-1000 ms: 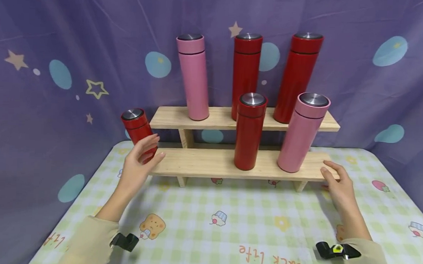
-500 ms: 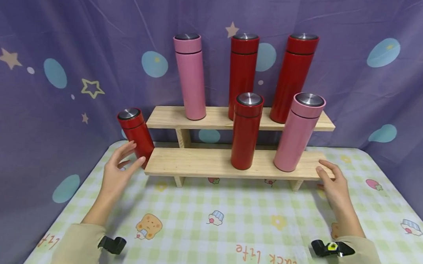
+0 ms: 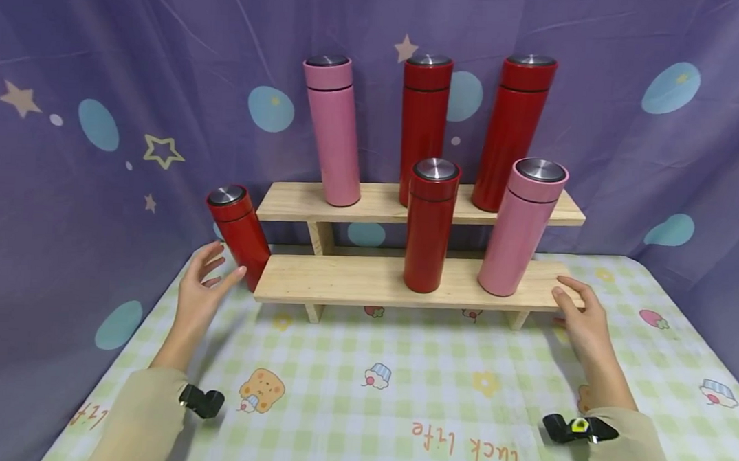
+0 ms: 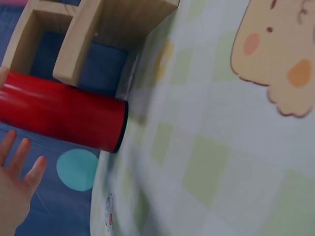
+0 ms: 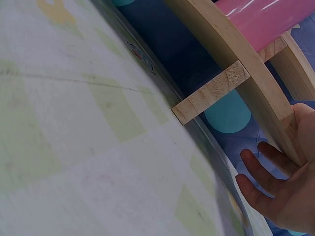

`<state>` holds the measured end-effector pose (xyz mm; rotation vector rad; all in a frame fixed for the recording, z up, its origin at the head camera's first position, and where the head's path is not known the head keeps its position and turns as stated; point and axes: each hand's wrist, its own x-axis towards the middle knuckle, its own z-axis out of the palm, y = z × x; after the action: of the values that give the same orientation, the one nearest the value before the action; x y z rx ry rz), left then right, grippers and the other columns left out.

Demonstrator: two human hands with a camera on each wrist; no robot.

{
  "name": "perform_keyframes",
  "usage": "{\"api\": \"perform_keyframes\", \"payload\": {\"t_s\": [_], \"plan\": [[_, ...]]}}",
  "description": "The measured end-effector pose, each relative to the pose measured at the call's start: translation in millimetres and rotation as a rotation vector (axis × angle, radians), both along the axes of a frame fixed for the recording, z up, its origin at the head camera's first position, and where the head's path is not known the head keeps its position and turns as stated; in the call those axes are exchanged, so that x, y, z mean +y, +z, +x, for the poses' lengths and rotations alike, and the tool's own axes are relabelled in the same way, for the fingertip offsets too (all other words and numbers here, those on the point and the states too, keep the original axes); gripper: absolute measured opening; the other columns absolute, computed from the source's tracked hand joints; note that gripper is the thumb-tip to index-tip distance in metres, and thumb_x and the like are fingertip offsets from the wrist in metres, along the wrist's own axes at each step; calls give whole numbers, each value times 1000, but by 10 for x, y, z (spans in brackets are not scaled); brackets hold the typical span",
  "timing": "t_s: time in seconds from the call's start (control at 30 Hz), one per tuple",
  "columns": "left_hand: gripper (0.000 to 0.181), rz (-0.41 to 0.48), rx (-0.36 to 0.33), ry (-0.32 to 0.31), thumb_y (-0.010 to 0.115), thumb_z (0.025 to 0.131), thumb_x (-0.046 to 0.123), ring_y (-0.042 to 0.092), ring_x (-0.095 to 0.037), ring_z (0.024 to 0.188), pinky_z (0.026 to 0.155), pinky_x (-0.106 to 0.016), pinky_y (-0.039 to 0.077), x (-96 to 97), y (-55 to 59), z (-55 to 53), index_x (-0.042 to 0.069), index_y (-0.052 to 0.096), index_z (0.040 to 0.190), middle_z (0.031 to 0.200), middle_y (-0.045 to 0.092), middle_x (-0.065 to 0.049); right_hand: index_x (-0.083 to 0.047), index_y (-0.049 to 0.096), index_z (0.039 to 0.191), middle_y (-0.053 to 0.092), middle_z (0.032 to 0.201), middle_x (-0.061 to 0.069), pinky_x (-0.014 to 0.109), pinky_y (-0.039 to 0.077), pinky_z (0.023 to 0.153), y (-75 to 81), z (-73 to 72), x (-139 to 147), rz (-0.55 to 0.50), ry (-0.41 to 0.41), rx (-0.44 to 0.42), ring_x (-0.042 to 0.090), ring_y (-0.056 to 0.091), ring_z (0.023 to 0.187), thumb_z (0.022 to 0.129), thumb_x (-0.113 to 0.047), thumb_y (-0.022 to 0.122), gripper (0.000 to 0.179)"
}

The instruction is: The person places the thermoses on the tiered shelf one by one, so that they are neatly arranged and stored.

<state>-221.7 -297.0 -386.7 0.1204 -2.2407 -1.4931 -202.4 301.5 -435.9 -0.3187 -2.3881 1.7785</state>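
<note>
A two-tier wooden shelf (image 3: 343,277) stands on the table. My right hand (image 3: 584,320) grips the right end of its lower board, which lies between the thumb and fingers in the right wrist view. A red thermos bottle (image 3: 240,237) stands on the tablecloth against the shelf's left end. Just left of and in front of that bottle is my left hand (image 3: 202,290), fingers spread and relaxed, holding nothing. On the lower board are a red thermos (image 3: 432,237) and a pink thermos (image 3: 521,230). The upper board bears a pink thermos (image 3: 334,136) and two red thermoses (image 3: 425,116).
A green-and-white checked tablecloth (image 3: 349,408) with printed cartoons covers the table. Close behind the shelf hangs a purple curtain (image 3: 185,57) with stars and blue ovals. It also runs along both sides of the table.
My left hand has drawn back leftward from the red bottle at the shelf's left end. My right hand stays on the shelf. The camera view has shifted slightly.
</note>
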Motion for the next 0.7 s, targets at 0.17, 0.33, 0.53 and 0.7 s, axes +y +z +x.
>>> {"api": "perform_keyframes", "payload": {"t_s": [0.17, 0.33, 0.53, 0.7], "plan": [[80, 37, -21, -13, 77, 87, 18, 41, -25, 137, 105, -45, 36, -75, -47, -110, 15, 34, 154, 153, 40, -6, -22, 38, 153, 18, 158, 25, 16, 51, 76, -1, 0, -6, -1, 1, 0, 12, 44, 102, 99, -51, 50, 62], [92, 58, -66, -50, 79, 86, 21, 32, -27, 142, 110, -54, 30, -141, -83, -224, 18, 22, 158, 159, 30, -6, -21, 38, 152, 19, 157, 25, 16, 51, 75, -13, 12, 2, 6, -2, 2, 13, 44, 102, 99, -52, 49, 62], [100, 42, -95, -89, 79, 85, 25, 30, -31, 143, 111, -57, 27, -144, -74, -334, 21, 12, 160, 159, 27, -10, -21, 39, 152, 21, 157, 26, 16, 51, 76, -15, 6, 0, 10, -2, 6, 14, 45, 103, 99, -53, 49, 63], [103, 52, -108, -116, 80, 85, 25, 28, -33, 142, 110, -58, 28, -115, -88, -416, 20, 9, 160, 158, 26, -14, -20, 39, 152, 20, 157, 25, 17, 51, 76, -16, -6, -4, 6, -3, 9, 15, 45, 104, 99, -52, 50, 63]]}}
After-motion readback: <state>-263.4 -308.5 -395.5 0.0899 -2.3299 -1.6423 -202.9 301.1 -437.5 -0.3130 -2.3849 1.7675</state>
